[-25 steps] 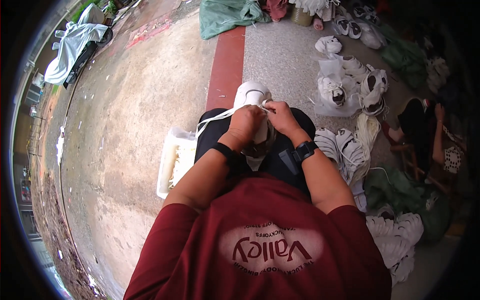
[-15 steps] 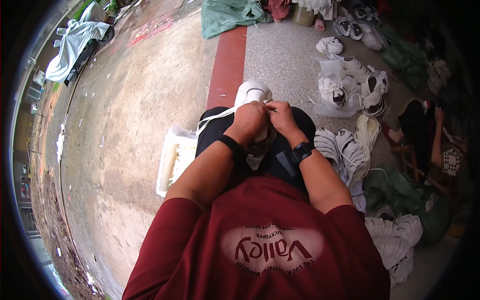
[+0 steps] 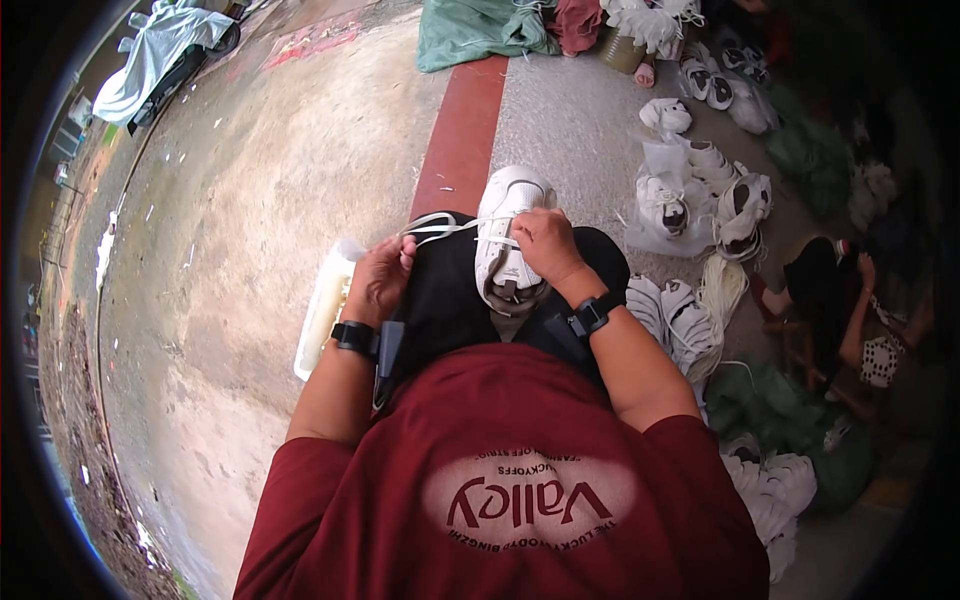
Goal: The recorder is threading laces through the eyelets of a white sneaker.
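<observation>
A white sneaker rests between my knees, toe pointing away from me, its brown-lined opening nearest my body. White shoelace runs from its front eyelets out to the left. My left hand is closed on the lace's far end, off to the left above my thigh. My right hand is at the shoe's right side, fingers pinched over the lacing, and a stretch of lace crosses the shoe beside them. Exactly which strand the right fingers hold is hidden.
A white plastic tub stands by my left thigh. To the right lie several white sneakers, stacked shoe uppers and a hank of laces. A green sack lies ahead. Another person sits at far right.
My hands were together over the shoe. Now the left has drawn away to the left with the lace, while the right stays at the lacing. More of the shoe shows.
</observation>
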The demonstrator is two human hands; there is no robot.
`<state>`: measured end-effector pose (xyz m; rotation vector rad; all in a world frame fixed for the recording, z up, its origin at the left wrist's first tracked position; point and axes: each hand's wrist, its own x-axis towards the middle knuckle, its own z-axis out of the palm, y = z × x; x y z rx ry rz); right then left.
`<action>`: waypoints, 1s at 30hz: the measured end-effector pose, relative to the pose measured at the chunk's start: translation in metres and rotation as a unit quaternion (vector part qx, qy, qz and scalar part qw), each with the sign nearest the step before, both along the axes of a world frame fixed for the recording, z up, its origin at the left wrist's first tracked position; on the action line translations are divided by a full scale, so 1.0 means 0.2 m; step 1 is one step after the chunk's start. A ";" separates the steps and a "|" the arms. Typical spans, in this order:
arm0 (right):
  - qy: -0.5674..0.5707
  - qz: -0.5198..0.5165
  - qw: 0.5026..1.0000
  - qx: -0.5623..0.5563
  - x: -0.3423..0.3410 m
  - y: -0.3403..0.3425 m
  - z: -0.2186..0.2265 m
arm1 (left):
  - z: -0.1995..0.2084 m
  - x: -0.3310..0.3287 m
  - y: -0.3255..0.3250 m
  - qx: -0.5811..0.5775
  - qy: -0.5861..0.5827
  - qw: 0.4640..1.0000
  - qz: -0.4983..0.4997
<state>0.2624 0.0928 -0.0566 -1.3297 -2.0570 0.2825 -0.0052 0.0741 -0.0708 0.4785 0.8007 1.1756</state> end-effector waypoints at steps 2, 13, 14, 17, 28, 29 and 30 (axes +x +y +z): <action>-0.007 0.003 1.000 -0.021 -0.02 -0.01 0.01 | -0.01 -0.04 0.00 -0.102 -0.066 0.993 0.013; 0.032 -0.014 0.996 -0.084 -0.03 -0.05 0.03 | 0.09 0.43 0.23 0.065 0.188 0.969 -0.144; 0.032 -0.013 0.996 -0.085 -0.04 -0.05 0.03 | 0.07 0.46 0.25 0.087 0.180 0.971 -0.133; 0.014 -0.034 0.996 -0.080 -0.04 -0.06 0.03 | 0.04 0.52 0.28 0.114 0.195 0.968 -0.113; 0.018 -0.043 0.996 -0.079 -0.06 -0.03 0.02 | -0.07 0.56 0.39 0.170 0.300 0.938 -0.030; 0.020 -0.037 0.996 -0.077 -0.07 -0.03 0.01 | -0.06 0.56 0.37 0.213 0.404 0.890 -0.018; 0.014 -0.042 0.996 -0.079 -0.07 -0.04 0.01 | -0.04 0.56 0.36 0.251 0.504 0.827 -0.003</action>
